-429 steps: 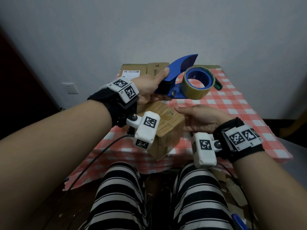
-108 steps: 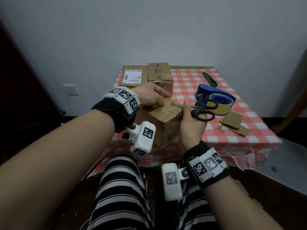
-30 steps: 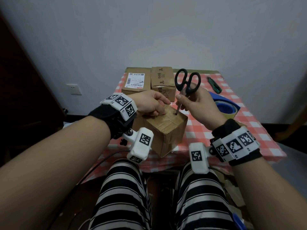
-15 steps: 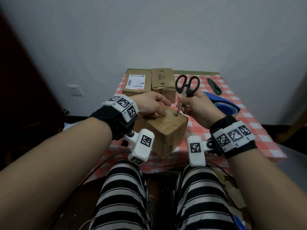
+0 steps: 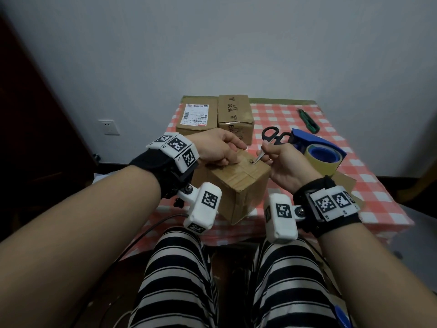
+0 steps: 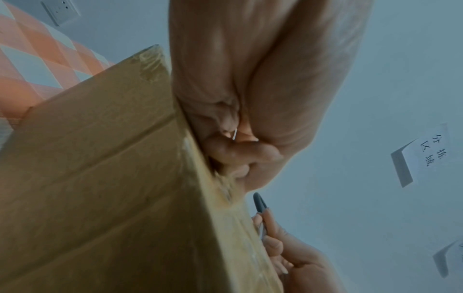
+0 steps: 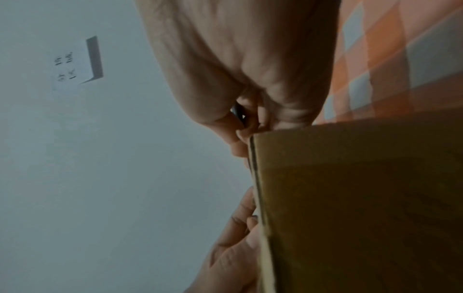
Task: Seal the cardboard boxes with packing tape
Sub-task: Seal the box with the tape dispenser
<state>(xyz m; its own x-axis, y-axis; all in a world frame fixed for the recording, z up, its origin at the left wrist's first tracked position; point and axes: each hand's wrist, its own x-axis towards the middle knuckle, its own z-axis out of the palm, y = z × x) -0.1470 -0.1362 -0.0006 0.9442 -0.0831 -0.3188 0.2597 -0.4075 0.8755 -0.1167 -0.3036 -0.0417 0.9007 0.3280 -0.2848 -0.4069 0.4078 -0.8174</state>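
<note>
A small brown cardboard box [image 5: 236, 183] with tape over its top stands corner-on at the table's near edge. My left hand [image 5: 220, 147] lies on the box's top with its fingers curled and holds it down; the left wrist view shows the curled fingers [image 6: 238, 152] against the box's top edge. My right hand [image 5: 281, 159] grips black-handled scissors [image 5: 275, 136] round their closed blades. The blade tip touches a small torn spot on the box's top. A blue tape dispenser [image 5: 319, 157] with a tan roll lies just right of the hands.
Two more cardboard boxes [image 5: 197, 117] [image 5: 234, 114] stand at the back of the red-checked table [image 5: 354, 162]. A green utility knife [image 5: 308, 121] lies at the back right. Cardboard scraps [image 5: 343, 183] lie beside the dispenser. My striped legs are under the near edge.
The scissors have tipped from upright to a low slant, handles pointing away from me. My right hand has dropped closer to the box's top. The left hand has stayed put.
</note>
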